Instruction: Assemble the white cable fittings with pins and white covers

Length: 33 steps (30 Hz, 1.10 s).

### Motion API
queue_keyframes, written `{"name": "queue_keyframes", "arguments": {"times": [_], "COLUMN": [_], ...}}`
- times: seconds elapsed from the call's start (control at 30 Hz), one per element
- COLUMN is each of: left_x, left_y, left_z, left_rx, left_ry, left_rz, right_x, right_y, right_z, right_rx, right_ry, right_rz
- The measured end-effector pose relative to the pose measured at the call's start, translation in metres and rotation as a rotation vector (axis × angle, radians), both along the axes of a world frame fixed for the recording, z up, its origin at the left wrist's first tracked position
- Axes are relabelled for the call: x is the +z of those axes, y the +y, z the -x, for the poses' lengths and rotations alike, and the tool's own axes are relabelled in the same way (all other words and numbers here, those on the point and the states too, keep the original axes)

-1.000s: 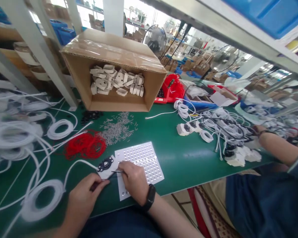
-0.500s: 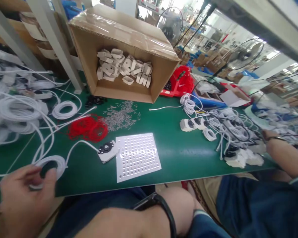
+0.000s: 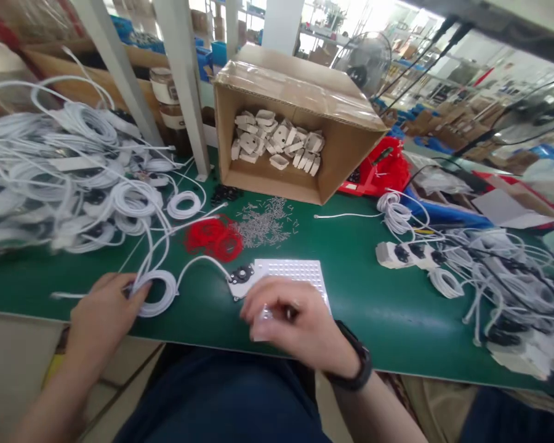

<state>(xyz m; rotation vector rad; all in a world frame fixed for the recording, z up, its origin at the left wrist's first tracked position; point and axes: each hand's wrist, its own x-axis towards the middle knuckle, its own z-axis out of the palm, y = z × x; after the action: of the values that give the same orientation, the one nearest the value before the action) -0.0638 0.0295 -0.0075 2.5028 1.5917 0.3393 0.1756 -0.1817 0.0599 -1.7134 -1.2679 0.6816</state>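
Note:
My left hand (image 3: pixel 108 311) is closed on the edge of a coil of white cable (image 3: pixel 164 295) at the table's front left. From the coil, a lead arches over to a white housing with a black round fitting (image 3: pixel 241 280). My right hand (image 3: pixel 289 317), wearing a black wrist band, hovers in front of that housing and over the near part of a white sheet with rows of holes (image 3: pixel 295 269). Its fingers are curled toward the thumb. A small shiny spot shows by the thumb, but blur hides whether anything is held.
Red rubber-band-like loops (image 3: pixel 212 237) and scattered small screws (image 3: pixel 265 224) lie behind the sheet. A cardboard box (image 3: pixel 268 184) holds white housings. Tangled white cables (image 3: pixel 87 166) fill the left; more cabled units (image 3: pixel 503 264) lie right. A metal post (image 3: pixel 184 86) stands at the back.
My right hand has risen from the lower edge to in front of the sheet. My left hand stays at the coil. The view has turned left, and the neighbour's arm at right is out of sight.

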Motion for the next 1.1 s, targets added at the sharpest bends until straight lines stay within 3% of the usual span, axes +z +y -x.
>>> {"name": "queue_keyframes", "arguments": {"times": [0.13,0.23,0.33,0.57,0.73,0.9,1.0,1.1], "left_x": [0.004,0.009,0.017,0.025,0.031,0.064,0.089,0.104], "left_y": [-0.005,-0.01,-0.016,-0.018,-0.019,-0.027,-0.032,-0.033], "left_z": [0.003,0.005,0.008,0.011,-0.004,-0.022,-0.031,-0.037], "left_rx": [-0.03,-0.01,0.035,0.112,0.284,0.27,0.213,0.168], "left_ry": [-0.13,-0.181,-0.234,-0.404,-0.751,-1.003,-1.006,-0.978], "left_rz": [-0.21,-0.324,-0.396,-0.228,-0.106,-0.157,-0.316,-0.434], "right_x": [-0.023,-0.039,-0.042,-0.037,-0.04,-0.036,-0.031,-0.024], "right_y": [0.033,0.043,0.043,0.045,0.046,0.056,0.062,0.061], "right_z": [-0.02,-0.013,0.0,0.003,-0.005,-0.013,-0.012,-0.011], "right_rx": [-0.017,-0.011,-0.013,-0.001,0.187,0.274,0.262,0.218], "right_ry": [-0.276,-0.314,-0.359,-0.404,-0.483,-0.655,-0.644,-0.606], "right_rz": [0.031,0.072,0.188,0.242,0.225,0.233,0.183,0.124]}}
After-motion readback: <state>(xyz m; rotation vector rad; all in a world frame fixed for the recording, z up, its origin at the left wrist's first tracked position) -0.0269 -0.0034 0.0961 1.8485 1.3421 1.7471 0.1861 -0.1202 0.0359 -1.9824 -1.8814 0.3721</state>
